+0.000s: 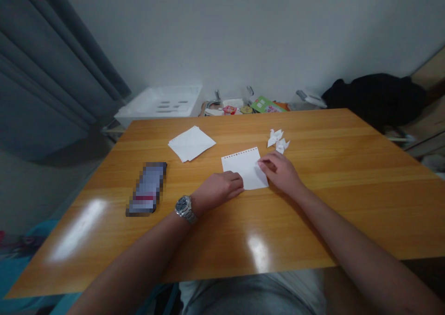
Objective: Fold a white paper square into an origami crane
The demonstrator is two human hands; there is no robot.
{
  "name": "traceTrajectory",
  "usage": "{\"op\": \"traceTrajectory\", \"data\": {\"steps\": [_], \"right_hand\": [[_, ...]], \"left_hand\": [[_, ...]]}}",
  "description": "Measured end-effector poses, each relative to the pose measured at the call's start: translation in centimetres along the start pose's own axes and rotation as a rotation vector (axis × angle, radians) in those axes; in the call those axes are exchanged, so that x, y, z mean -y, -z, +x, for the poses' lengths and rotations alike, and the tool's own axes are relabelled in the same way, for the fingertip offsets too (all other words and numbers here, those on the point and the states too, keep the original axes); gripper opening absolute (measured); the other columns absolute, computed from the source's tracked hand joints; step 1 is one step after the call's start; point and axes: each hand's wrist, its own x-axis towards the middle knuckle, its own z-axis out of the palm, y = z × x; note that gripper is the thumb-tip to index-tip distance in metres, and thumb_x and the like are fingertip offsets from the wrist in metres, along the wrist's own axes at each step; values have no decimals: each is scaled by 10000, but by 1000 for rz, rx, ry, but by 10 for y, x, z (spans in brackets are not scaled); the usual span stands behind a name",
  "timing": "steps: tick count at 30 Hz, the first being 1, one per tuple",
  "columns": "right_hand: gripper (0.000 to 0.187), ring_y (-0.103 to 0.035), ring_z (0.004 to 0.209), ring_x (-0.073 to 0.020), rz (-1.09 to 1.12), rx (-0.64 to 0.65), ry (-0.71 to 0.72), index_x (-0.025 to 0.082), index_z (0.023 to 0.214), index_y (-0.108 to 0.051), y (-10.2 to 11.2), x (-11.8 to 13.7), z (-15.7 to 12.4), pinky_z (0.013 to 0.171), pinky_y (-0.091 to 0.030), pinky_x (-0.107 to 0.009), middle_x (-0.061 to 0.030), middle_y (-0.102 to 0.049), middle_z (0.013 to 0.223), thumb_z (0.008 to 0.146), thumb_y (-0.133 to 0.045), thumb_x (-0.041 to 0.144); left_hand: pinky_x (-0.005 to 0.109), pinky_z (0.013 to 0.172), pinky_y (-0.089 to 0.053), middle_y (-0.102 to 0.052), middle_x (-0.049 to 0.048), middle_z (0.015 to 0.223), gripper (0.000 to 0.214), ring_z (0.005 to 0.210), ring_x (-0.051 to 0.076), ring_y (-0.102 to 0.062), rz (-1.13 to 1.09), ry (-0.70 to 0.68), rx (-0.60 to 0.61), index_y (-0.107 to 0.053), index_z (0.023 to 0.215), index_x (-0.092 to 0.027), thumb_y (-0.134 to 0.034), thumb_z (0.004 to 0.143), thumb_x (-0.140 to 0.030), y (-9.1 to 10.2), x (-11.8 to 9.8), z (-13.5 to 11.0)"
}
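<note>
A white sheet of paper (245,166) with punched holes along its far edge lies in front of me on the wooden table (347,204). My left hand (222,190), a metal watch (185,208) on its wrist, is closed at the sheet's near left corner, its fingertips partly hidden. At the sheet's right edge, my right hand (280,171) pinches the paper between thumb and fingers. Just beyond that hand sit two small folded white paper shapes (278,140), side by side. A stack of similar white sheets (192,143) lies farther back on the left.
A blurred-out phone (148,188) lies on the table's left side. Past the far edge stand a white plastic tray (163,99) and assorted small items, including a green packet (266,104). A dark cloth heap (378,97) is at the far right, a grey curtain (52,65) at left.
</note>
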Motion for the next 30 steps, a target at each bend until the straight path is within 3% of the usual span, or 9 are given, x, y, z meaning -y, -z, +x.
{"op": "traceTrajectory", "data": {"steps": [4,9,16,22,30], "right_hand": [[271,-569,1187,-293,-82,78,112,241,1196,-667,-1,8,-1,1047,-446,-494,-117,-640,1228,966,-568,344],[463,-428,1400,-328,-158,244,186,251,1412,-547,-8,6,-5,1149,-361,-576,-126,-478,1521,967,-570,377],[433,-371,1454,-324,-233,304,207,221,1383,-586,-17,-1,-11,1175,-324,-583,-144,-484,1524,981,-553,377],[452,-443,1404,-327,-263,339,182,193,1382,-588,-17,6,-11,1166,-333,-575,-182,-496,1502,991,-531,413],[445,-500,1348,-342,-284,322,172,190,1345,-615,-16,11,-11,1170,-319,-579,-184,-527,1471,976,-552,432]], "left_hand": [[292,819,-491,-681,60,1081,287,969,187,-635,-57,-17,-14,-665,1018,-198,-454,1038,-391,1,0,0],[294,829,-503,-690,60,1043,280,967,185,-643,-83,-2,-52,-681,1030,-209,-450,1038,-368,0,0,-1],[311,870,-525,-689,71,1069,324,979,190,-655,-105,128,-165,-663,1081,-199,-391,1056,-373,-4,-1,2],[410,1072,-463,-595,138,1356,406,1227,261,-582,-30,321,-286,-558,1336,-166,-479,1018,-405,-16,5,5],[489,1215,-267,-433,203,1538,612,1430,303,-411,95,384,-191,-400,1485,-102,-451,1012,-487,-30,9,2]]}}
